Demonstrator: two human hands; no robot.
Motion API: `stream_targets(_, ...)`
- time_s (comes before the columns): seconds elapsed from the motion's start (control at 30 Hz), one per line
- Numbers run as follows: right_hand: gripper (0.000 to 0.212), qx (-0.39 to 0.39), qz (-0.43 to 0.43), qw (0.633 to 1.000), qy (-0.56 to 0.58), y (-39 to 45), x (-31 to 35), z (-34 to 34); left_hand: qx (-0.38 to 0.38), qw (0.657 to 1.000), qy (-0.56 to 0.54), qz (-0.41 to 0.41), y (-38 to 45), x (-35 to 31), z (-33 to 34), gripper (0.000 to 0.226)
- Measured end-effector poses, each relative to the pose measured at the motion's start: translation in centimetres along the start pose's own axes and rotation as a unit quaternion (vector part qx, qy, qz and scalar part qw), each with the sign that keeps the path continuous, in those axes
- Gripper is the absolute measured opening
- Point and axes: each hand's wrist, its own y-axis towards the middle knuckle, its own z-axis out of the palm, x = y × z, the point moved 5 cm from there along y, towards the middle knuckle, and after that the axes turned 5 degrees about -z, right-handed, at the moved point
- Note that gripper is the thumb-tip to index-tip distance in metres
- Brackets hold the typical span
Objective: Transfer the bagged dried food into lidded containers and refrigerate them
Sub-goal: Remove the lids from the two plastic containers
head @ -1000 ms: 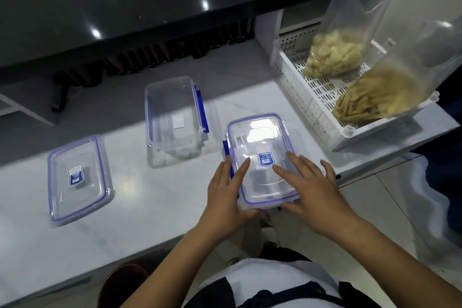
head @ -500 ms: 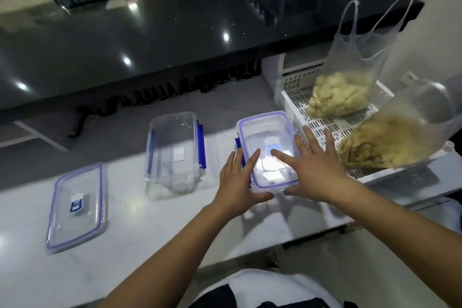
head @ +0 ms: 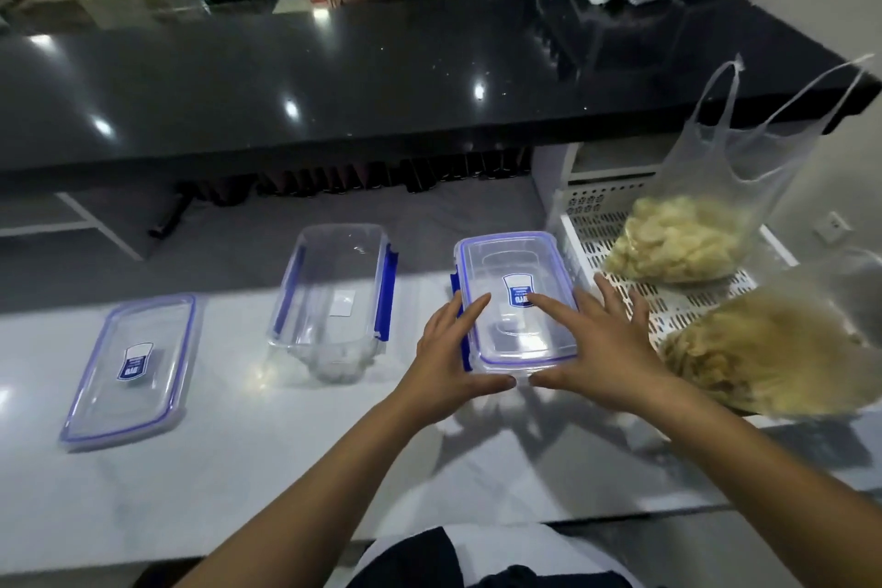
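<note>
Two clear lock-lid containers sit on the white counter (head: 248, 468) and neither holds food that we can see, so we judge the task barely begun. The open container (head: 334, 301) stands lidless, blue clips hanging at its sides, with its loose lid (head: 131, 370) lying flat well to the left. The lidded container (head: 518, 301) has its lid on; we can't tell if the clips are latched. Our left hand (head: 451, 358) rests on that lid's near-left corner, fingers straight and spread, thumb along the near edge, gripping nothing. Our right hand (head: 601, 349) lies flat with the index finger on the lid and the other fingers splayed toward the white slotted basket (head: 592, 244), also holding nothing. Both food bags are untouched in that basket: the bag of pale dried pieces (head: 682, 244) at the back, the bag of yellowish dried strips (head: 768, 358) nearer us, blurred. Left to do, as we read it: get this lid off, fill both containers, close them, refrigerate. No fridge is in view.
</note>
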Motion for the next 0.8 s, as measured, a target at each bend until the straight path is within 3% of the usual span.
stream_targets(0.17,0.092,-0.037,-0.048,0.984,0.167,-0.1,1.9,-1.1,-0.029,0.999,-0.036,-0.016,-1.5,-0.5,-2.8,0.097)
stream_targets(0.3,0.082,-0.055,-0.089,0.928,0.357,0.2,5.1,-2.2,-0.088,0.995,-0.038,0.024,-3.6,-1.3,-7.0,0.089)
stream_targets(0.5,0.08,-0.066,-0.199,0.912,0.352,2.3,13.5,-3.6,-0.186,0.981,-0.03,0.041,-8.8,0.0,-14.8,0.083)
stream_targets(0.8,0.078,0.025,-0.311,0.899,0.308,5.5,31.1,2.8,-0.247,0.96,-0.021,-0.127,-19.3,12.4,-23.1,0.092)
